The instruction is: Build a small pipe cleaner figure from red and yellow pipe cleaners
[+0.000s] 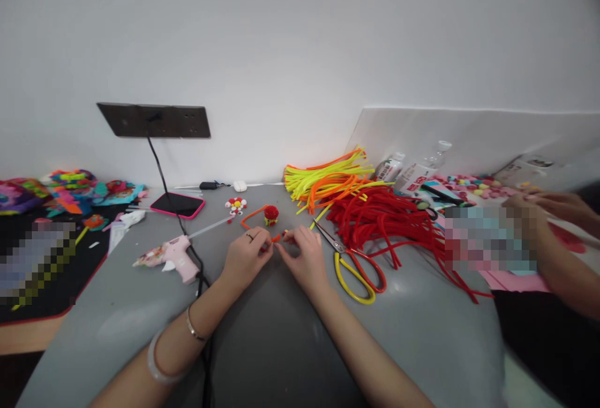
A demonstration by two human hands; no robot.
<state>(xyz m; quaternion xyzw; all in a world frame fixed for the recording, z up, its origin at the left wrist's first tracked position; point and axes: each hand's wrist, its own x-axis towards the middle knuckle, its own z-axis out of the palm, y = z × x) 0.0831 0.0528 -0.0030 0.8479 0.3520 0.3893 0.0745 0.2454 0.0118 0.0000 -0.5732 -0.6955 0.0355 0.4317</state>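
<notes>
Both my hands meet at the middle of the grey table. My left hand and my right hand pinch the two ends of a short orange pipe cleaner piece between their fingertips. Just beyond them a longer orange pipe cleaner curves beside a small red pom-pom figure. A white and red flower piece lies further left.
Yellow and red scissors lie right of my right hand. Red pipe cleaners and yellow-orange ones are heaped behind. A pink glue gun with its black cord and a pink-cased phone sit left. Another person's hands work at the right.
</notes>
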